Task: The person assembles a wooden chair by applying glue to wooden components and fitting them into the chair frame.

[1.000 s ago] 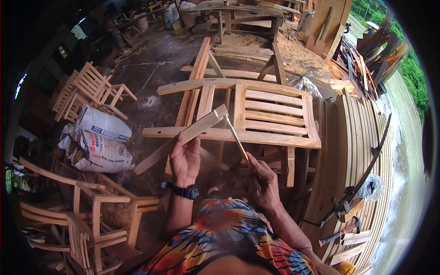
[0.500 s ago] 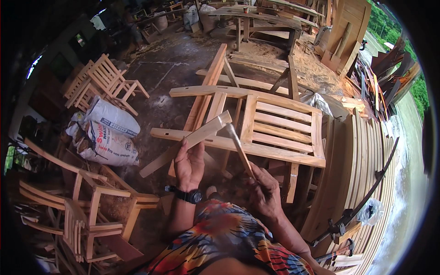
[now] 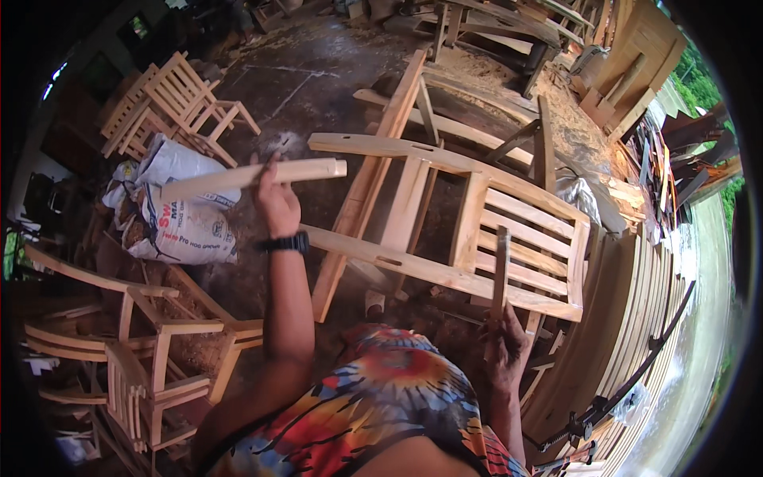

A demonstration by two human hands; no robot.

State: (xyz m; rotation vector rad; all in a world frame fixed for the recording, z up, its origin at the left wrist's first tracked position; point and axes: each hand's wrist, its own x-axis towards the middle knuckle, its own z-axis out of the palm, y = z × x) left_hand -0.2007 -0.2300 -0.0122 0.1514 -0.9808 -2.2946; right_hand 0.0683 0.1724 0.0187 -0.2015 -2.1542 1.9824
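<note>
My left hand (image 3: 278, 208), wearing a dark wristwatch, is closed around a curved wooden chair part (image 3: 306, 172) with a tenon at its right end. It is held up beyond the left end of a slatted wooden chair back frame (image 3: 441, 272). My right hand (image 3: 509, 346) grips a narrow flat wooden stick (image 3: 501, 266), which points upward across the frame's near rail. Mortise slots show in both long rails. The frame lies flat over a long wooden beam (image 3: 372, 187), with no hand on it.
Filled white sacks (image 3: 195, 219) stand at the left, with assembled slatted chairs (image 3: 187, 99) behind them. Unfinished chair frames (image 3: 163, 342) crowd the near left. Long stacked boards (image 3: 612, 318) and a bar clamp (image 3: 592, 405) lie at the right. A workbench (image 3: 493, 28) stands at the back.
My left hand has carried the chair part left and away from the stick, turning it closer to level. My right hand has moved right, and the stick now stands more upright.
</note>
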